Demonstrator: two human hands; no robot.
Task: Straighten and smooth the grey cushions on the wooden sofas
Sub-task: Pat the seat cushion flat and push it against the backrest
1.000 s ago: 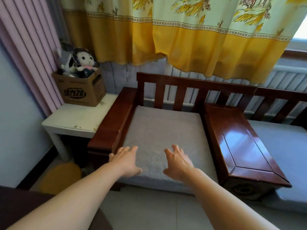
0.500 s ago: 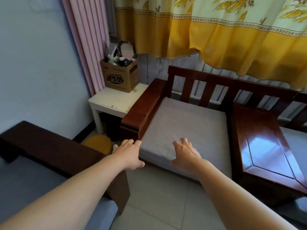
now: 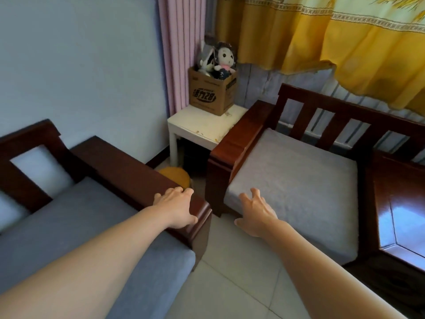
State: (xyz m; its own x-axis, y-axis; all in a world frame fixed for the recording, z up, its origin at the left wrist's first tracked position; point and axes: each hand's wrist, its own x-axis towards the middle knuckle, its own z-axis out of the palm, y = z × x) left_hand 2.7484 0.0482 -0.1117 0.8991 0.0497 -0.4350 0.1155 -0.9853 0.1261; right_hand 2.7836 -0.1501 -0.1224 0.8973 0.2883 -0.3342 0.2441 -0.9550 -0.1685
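Cushions are what this job is about, and 2 show here. One pale grey cushion [image 3: 299,192] lies flat and neat in the sofa by the window [image 3: 322,116]. A darker grey cushion [image 3: 76,226] lies in the sofa by the wall [image 3: 128,166]. The right hand [image 3: 255,214] hovers over the pale cushion's front corner, fingers spread, holding nothing. The left hand [image 3: 176,209] rests loosely on the wall sofa's armrest. I think the next step is the dark cushion: both palms should press flat on it and sweep across.

A cardboard box [image 3: 212,94] of dolls [image 3: 224,57] sits on a white side table [image 3: 197,125].
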